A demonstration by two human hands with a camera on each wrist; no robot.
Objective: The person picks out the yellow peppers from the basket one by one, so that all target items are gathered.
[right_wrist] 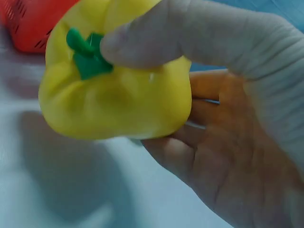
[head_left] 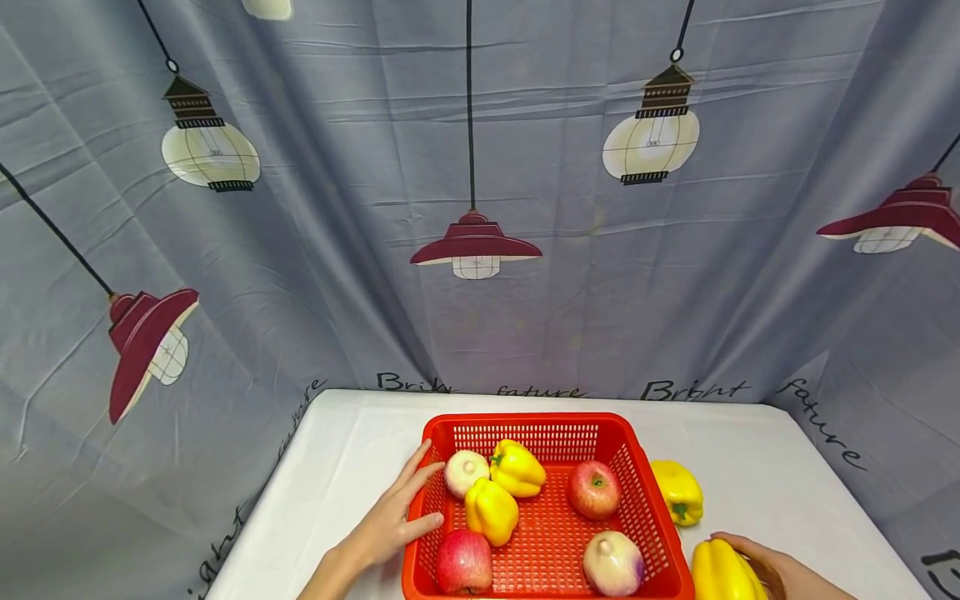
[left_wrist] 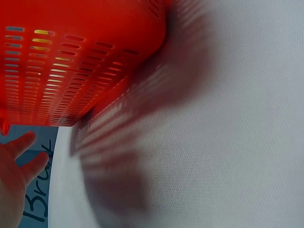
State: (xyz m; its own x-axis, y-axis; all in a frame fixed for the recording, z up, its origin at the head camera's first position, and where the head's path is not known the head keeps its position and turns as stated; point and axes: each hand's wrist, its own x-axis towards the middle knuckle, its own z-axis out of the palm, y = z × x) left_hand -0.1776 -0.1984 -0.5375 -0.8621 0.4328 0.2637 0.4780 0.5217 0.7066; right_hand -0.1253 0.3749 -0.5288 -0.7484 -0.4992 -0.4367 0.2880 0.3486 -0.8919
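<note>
White tabletop (head_left: 356,442), gray-blue curtain (head_left: 337,275) behind, printed with lamps (head_left: 476,243) and lettering (head_left: 540,392). Right hand (head_left: 776,571) clamped on yellow pepper (head_left: 723,575), right of red basket (head_left: 555,450); left hand (head_left: 386,521), fingers spread, at basket's left rim. Basket holds 2 peppers (head_left: 517,468), 2 apples (head_left: 594,490), 2 pale bulbs (head_left: 611,564); 1 loose pepper (head_left: 677,490) beside it.

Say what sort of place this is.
Probably a curtained-off tabletop workspace: a grey curtain printed with lamps hangs behind a white table that bears a red basket.

The basket (head_left: 525,419) stands on the table (head_left: 360,442) before the curtain (head_left: 555,333), two peppers (head_left: 491,512) toward its left side, another pepper (head_left: 677,490) just outside, right.
</note>
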